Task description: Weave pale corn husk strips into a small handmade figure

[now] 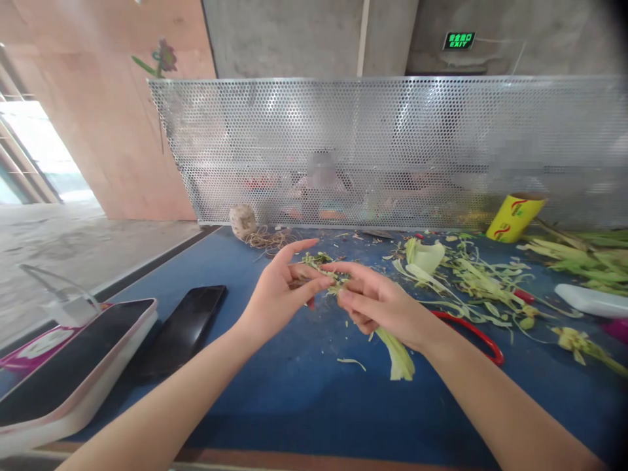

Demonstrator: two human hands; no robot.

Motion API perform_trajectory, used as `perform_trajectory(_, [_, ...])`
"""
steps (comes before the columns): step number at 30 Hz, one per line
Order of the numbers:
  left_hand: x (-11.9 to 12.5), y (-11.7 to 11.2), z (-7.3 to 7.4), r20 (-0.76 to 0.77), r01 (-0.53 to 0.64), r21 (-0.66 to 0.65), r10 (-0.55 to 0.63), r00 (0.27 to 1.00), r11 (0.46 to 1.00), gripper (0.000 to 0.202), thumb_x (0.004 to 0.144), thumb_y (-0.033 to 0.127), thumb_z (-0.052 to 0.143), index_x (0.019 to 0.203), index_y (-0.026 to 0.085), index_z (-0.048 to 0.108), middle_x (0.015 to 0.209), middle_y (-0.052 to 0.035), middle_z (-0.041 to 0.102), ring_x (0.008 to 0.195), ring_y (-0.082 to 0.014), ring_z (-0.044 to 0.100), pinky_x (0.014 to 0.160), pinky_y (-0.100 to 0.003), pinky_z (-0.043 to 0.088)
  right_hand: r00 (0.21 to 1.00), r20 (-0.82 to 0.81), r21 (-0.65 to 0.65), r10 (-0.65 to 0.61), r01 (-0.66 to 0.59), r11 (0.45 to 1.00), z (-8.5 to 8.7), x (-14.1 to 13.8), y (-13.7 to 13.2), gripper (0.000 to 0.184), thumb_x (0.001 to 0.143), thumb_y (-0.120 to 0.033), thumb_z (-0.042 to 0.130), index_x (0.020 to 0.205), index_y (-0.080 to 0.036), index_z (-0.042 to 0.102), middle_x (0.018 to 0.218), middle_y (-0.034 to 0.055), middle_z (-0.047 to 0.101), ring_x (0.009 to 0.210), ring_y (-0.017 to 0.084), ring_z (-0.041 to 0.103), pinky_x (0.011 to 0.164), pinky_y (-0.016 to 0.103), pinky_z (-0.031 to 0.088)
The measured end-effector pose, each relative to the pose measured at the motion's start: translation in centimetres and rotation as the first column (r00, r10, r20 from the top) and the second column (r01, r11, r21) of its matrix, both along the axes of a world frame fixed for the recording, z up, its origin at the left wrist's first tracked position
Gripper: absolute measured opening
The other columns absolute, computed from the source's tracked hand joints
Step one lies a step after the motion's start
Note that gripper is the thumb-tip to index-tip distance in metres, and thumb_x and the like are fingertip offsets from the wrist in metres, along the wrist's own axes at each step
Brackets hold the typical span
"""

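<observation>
My left hand (282, 284) and my right hand (375, 297) meet over the middle of the blue table. Between their fingertips is a small bunch of green plant stalk (338, 280) with thin, shredded ends. The left thumb and a finger pinch it from the left, with the index finger raised. On the other side, the right fingers curl around it. A broad pale green leaf strip (396, 353) sticks out below my right hand; whether it joins the bunch is hidden. Beneath my right wrist lies a red curved handle (483, 333), partly covered.
Left on the blue table (294, 405) are a black phone (189, 327) and a pale-cased device (73, 366). A twine roll (243, 221) stands behind. Plant scraps (475, 275) and a yellow tube (515, 219) lie right. A perforated metal screen (343, 118) borders the back.
</observation>
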State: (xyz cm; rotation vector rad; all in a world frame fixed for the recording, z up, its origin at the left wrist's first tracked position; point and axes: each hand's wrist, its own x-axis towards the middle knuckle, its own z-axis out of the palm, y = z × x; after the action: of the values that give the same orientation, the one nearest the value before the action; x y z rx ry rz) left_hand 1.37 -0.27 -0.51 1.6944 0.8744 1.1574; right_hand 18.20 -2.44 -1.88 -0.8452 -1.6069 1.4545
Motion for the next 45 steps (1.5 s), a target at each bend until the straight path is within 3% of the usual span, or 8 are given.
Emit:
perform_trajectory(4, [-0.3,0.6,0.0,-0.087,0.087,-0.001,-0.087,0.992,0.996,0.043,0.078,0.030,0.052,0.116,0.015,0.043,0.088,-0.0080,0.065,0.073,-0.0155,0.060,0.050,-0.023,0.049,0.992,0.053,0.126,-0.118,0.111,0.986,-0.2,0.6,0.6,0.031,0.080,-0.036,0.051,0.109,-0.025,0.053,0.054,-0.0071,0.035,0.041,0.003,0.028,0.037,0.018,0.023])
perform_trajectory(9, [-0.7,0.9,0.2,-0.313,0.007,0.205,0.058,0.948,0.979,0.016,0.076,0.027,0.054,0.083,0.017,0.064,0.084,-0.0032,0.066,0.074,-0.0138,0.059,0.061,-0.024,0.048,0.986,-0.011,0.120,-0.168,0.168,0.978,-0.5,0.9,1.0,0.028,0.078,-0.035,0.053,0.101,-0.021,0.061,0.053,-0.0064,0.035,0.040,0.003,0.027,0.037,0.019,0.022])
perform_trajectory(17, [-0.4,0.2,0.5,-0.478,0.065,0.260,0.070,0.875,0.964,0.016,0.075,0.023,0.054,0.087,0.021,0.064,0.083,-0.0001,0.068,0.073,-0.0130,0.060,0.061,-0.023,0.046,0.962,0.037,0.159,-0.269,0.260,0.952,-0.5,0.9,0.9,0.024,0.076,-0.033,0.054,0.094,-0.021,0.066,0.063,-0.0005,0.051,0.045,0.006,0.041,0.040,0.021,0.029])
perform_trajectory(27, [-1.1,0.6,0.4,-0.549,0.153,0.361,0.077,0.832,0.920,0.015,0.081,0.023,0.047,0.080,0.021,0.061,0.084,0.0011,0.067,0.081,-0.0127,0.060,0.072,-0.025,0.045,0.982,0.188,0.166,-0.033,0.002,0.986,0.0,1.1,0.7,0.024,0.077,-0.038,0.053,0.083,-0.019,0.068,0.056,-0.0021,0.047,0.045,0.005,0.037,0.039,0.018,0.027])
perform_trajectory(30, [-1.2,0.6,0.3,-0.492,0.151,0.604,0.218,0.843,0.782,0.011,0.081,0.020,0.048,0.080,0.020,0.059,0.087,-0.0004,0.067,0.090,-0.0146,0.058,0.078,-0.029,0.042,0.980,0.198,0.174,-0.003,-0.033,0.984,0.2,1.2,0.7,0.024,0.079,-0.037,0.051,0.079,-0.019,0.068,0.058,-0.0019,0.047,0.045,0.005,0.037,0.039,0.018,0.027])
perform_trajectory(35, [-1.6,0.6,0.4,-0.358,0.216,0.922,0.497,0.790,0.321,0.015,0.079,0.010,0.051,0.075,0.024,0.056,0.082,0.0069,0.070,0.096,-0.0167,0.055,0.089,-0.039,0.022,0.960,0.281,0.246,0.001,-0.073,0.967,1.0,1.6,0.1,0.026,0.081,-0.036,0.048,0.078,-0.020,0.068,0.063,-0.0004,0.052,0.046,0.005,0.038,0.043,0.020,0.030])
perform_trajectory(41, [-2.0,1.0,0.0,-0.365,0.264,0.929,0.522,0.771,0.259,0.021,0.080,0.005,0.048,0.078,0.025,0.055,0.087,0.0079,0.069,0.100,-0.0168,0.055,0.089,-0.040,0.017,0.938,0.345,0.239,-0.037,-0.050,0.970,1.6,1.8,-0.2,0.023,0.081,-0.032,0.048,0.074,-0.020,0.067,0.064,0.0005,0.054,0.047,0.006,0.037,0.045,0.020,0.031])
perform_trajectory(45, [-1.7,0.8,-0.3,-0.314,0.302,0.948,0.487,0.815,0.104,0.014,0.078,0.008,0.051,0.080,0.021,0.055,0.101,0.0003,0.066,0.103,-0.0185,0.055,0.089,-0.038,0.021,0.969,0.243,0.086,-0.034,0.013,0.996,1.0,1.7,0.2,0.026,0.079,-0.039,0.051,0.074,-0.017,0.064,0.056,-0.0022,0.043,0.044,0.005,0.032,0.040,0.018,0.026])
